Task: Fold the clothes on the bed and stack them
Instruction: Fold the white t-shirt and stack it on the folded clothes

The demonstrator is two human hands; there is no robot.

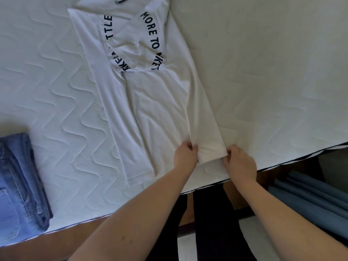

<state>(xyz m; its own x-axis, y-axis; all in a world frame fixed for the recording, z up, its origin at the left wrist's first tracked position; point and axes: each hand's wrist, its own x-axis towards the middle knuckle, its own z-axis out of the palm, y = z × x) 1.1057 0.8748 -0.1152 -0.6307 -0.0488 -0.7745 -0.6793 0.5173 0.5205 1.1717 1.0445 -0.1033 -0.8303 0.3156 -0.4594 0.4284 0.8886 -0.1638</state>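
Left hand (185, 154) and right hand (239, 161) side by side at the near edge of the bed, each with fingers curled and pinching the bottom hem of a white T-shirt (143, 102), a short span of folded cloth stretched between them. Bare forearms reaching in from below, converging on that hem.

Under and all around both hands, the mattress (56, 81), white and quilted in wavy stitched lines, filling most of the view and running away from the hands to the far side.

Beyond the hands, the T-shirt lying lengthwise on the mattress, tilted up and to the left of them; right-hand side folded in over the body as a long narrow panel ending at the pinched hem. Farther from the hands, a sleeve folded across the chest, breaking up a ring of dark printed lettering (150, 32) with "MORE TO" readable.

Well to the left of the left hand, folded blue jeans (20, 185) resting at the mattress edge, apart from the shirt.

Below and right of the right hand, off the bed, blue-grey fabric (308, 200) in folds. Beneath the forearms, dark trousers (212, 223) and a strip of brown floor (56, 242).
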